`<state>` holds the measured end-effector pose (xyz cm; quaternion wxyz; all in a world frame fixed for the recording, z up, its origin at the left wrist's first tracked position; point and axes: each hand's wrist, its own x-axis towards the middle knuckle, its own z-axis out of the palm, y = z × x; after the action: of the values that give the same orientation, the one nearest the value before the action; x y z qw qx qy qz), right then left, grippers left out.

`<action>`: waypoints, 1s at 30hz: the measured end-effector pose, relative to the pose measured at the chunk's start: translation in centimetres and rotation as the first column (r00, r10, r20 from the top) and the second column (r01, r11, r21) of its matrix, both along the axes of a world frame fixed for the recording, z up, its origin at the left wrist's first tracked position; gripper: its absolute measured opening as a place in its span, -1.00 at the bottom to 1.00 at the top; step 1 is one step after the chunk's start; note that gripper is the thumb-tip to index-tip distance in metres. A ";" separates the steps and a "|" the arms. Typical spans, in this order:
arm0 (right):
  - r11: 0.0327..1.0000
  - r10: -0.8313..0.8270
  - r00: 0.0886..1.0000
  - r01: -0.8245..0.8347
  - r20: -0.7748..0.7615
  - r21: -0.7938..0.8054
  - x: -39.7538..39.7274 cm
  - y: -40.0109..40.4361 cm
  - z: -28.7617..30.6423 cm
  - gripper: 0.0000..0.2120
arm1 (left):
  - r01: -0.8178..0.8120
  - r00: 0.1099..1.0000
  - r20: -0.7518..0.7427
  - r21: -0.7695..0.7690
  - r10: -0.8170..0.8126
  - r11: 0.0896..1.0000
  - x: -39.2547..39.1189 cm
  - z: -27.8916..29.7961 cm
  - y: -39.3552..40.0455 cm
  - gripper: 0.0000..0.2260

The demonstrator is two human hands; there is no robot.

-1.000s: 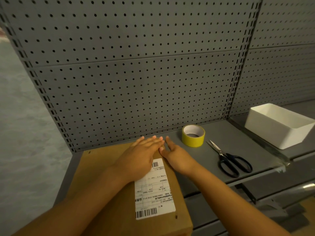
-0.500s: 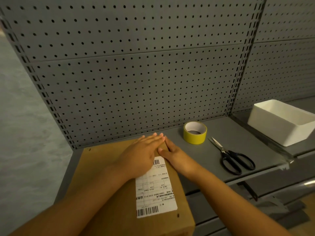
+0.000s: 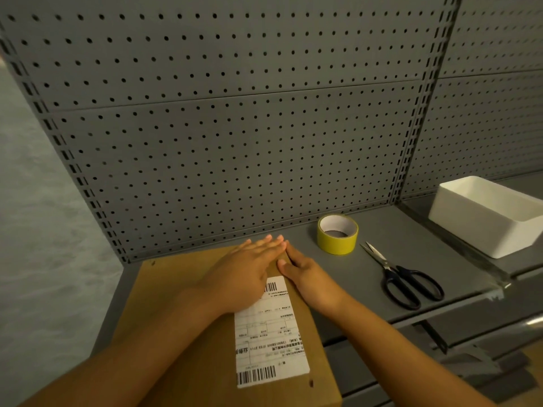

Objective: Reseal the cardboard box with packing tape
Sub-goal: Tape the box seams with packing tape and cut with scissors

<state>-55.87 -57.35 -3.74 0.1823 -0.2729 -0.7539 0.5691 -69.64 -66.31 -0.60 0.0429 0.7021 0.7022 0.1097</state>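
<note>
A brown cardboard box (image 3: 164,306) with a white shipping label (image 3: 270,333) lies flat on the grey shelf (image 3: 390,230). My left hand (image 3: 246,268) lies flat on the box's far end, fingers straight. My right hand (image 3: 308,274) rests beside it on the box's far right edge, fingers straight, fingertips meeting the left hand's. A yellow roll of packing tape (image 3: 338,234) sits on the shelf just right of my hands. Black-handled scissors (image 3: 399,277) lie further right, shut.
A white plastic bin (image 3: 484,215) stands on the neighbouring shelf at the right. A grey pegboard wall (image 3: 235,127) rises right behind the box and tape. The shelf's front edge runs below the scissors.
Both hands stay pressed on the box's far end. The view has shifted slightly, with the tape and scissors a little further right in frame.
</note>
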 end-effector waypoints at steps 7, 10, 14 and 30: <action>0.990 0.031 0.989 -0.050 0.144 0.133 0.5 -0.4 1.3 -0.43 | -0.072 0.997 0.031 0.089 0.069 0.993 0.6 -0.2 -0.9 -0.50; 0.918 0.016 0.984 -0.085 0.177 0.388 0.8 -0.4 1.7 -0.43 | -0.189 0.981 0.063 0.130 0.183 0.973 0.5 0.2 -1.5 -0.54; 0.769 0.016 0.916 -0.268 0.401 0.581 0.8 0.4 2.4 -0.50 | -0.176 0.984 -0.030 -0.036 0.175 0.984 -0.1 0.5 -1.6 -0.55; 0.977 0.137 0.924 -0.184 0.356 0.103 2.3 -1.4 4.4 -0.30 | -0.349 0.929 0.041 -0.232 0.368 0.908 -4.7 2.6 -2.8 -0.21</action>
<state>-53.62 -58.79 0.68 0.0174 -0.2932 -0.8307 0.4729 -74.35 -69.14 1.99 0.1290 0.5468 0.8246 0.0667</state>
